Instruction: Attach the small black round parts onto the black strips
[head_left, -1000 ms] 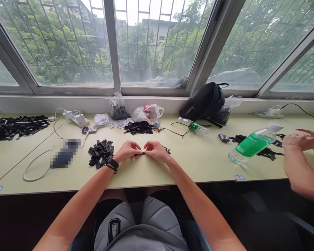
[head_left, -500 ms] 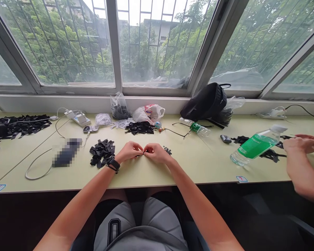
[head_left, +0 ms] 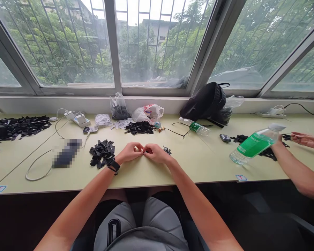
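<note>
Mid-frame, the left hand [head_left: 130, 152] and right hand [head_left: 156, 153] meet, fingers pinching a black piece [head_left: 146, 151]. Strips [head_left: 102, 152] lie left of centre, small parts [head_left: 167, 150] right.

Strip pile [head_left: 102, 150] left, small parts [head_left: 167, 150] right (one table [head_left: 196, 164]), backpack [head_left: 204, 101] behind

Left hand [head_left: 131, 151], right hand [head_left: 156, 153] pinched, fingertips close together; left forearm [head_left: 81, 200] slanting from eight o'clock, right forearm [head_left: 195, 195] from four.
</note>
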`<state>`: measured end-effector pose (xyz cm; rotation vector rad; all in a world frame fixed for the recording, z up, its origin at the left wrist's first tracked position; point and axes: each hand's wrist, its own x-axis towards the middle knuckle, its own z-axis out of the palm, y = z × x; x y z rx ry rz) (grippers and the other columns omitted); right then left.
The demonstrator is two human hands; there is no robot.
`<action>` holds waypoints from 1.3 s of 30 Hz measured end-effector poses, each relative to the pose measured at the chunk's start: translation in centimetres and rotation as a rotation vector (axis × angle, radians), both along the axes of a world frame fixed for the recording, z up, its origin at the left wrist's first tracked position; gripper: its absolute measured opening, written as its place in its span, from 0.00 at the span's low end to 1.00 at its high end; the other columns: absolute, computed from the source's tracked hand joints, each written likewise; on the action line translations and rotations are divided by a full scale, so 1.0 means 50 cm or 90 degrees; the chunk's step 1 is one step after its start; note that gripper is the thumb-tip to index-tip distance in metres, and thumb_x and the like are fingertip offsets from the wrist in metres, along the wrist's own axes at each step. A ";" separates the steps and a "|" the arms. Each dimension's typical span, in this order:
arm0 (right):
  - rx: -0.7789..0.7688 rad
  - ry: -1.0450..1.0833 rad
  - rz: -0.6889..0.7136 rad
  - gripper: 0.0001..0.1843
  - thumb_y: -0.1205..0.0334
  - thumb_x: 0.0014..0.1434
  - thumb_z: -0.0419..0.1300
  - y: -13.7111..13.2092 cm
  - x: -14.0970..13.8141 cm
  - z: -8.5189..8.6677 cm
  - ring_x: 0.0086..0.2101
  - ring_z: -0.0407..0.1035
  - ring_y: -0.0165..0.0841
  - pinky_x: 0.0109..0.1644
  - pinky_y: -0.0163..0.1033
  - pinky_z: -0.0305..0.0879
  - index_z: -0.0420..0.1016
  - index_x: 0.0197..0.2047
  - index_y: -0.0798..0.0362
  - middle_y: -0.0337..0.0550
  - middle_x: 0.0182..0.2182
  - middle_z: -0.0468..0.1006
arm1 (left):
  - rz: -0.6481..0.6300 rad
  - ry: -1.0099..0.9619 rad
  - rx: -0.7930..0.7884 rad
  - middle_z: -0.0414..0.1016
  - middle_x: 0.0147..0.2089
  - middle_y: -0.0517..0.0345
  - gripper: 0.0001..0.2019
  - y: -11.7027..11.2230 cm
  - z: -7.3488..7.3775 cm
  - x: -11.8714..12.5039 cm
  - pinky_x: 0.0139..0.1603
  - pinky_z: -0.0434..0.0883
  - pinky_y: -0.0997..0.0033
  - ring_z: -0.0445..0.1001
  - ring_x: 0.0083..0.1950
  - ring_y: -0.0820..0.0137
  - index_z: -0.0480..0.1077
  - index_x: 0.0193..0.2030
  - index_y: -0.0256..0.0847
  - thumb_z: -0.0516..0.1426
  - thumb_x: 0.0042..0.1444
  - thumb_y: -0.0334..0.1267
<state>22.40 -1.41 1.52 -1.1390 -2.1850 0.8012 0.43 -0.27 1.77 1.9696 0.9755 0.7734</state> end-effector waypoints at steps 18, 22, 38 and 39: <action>-0.029 0.054 0.029 0.06 0.60 0.62 0.61 -0.003 0.001 0.002 0.33 0.68 0.32 0.39 0.38 0.64 0.77 0.39 0.53 0.41 0.34 0.77 | -0.076 -0.027 -0.020 0.80 0.40 0.54 0.19 -0.002 0.007 -0.004 0.31 0.62 0.75 0.64 0.28 0.76 0.76 0.52 0.38 0.63 0.59 0.48; 0.000 0.081 0.023 0.08 0.58 0.64 0.61 -0.002 0.000 0.005 0.32 0.67 0.31 0.38 0.37 0.64 0.77 0.40 0.53 0.41 0.34 0.77 | -0.074 -0.060 -0.033 0.78 0.41 0.53 0.20 -0.004 0.013 -0.003 0.32 0.62 0.75 0.66 0.29 0.75 0.74 0.53 0.38 0.62 0.61 0.50; 0.047 0.077 -0.061 0.17 0.48 0.66 0.61 -0.003 -0.005 0.028 0.29 0.64 0.31 0.34 0.36 0.60 0.78 0.38 0.54 0.41 0.29 0.75 | -0.021 -0.087 -0.072 0.79 0.36 0.52 0.20 0.007 0.004 0.006 0.33 0.65 0.73 0.70 0.33 0.71 0.81 0.41 0.34 0.63 0.58 0.53; 0.045 0.079 -0.063 0.17 0.48 0.66 0.60 -0.003 -0.005 0.029 0.29 0.64 0.31 0.34 0.36 0.60 0.78 0.38 0.54 0.41 0.29 0.75 | -0.018 -0.085 -0.075 0.79 0.35 0.52 0.20 0.006 0.005 0.006 0.32 0.64 0.73 0.69 0.32 0.71 0.81 0.41 0.34 0.63 0.58 0.53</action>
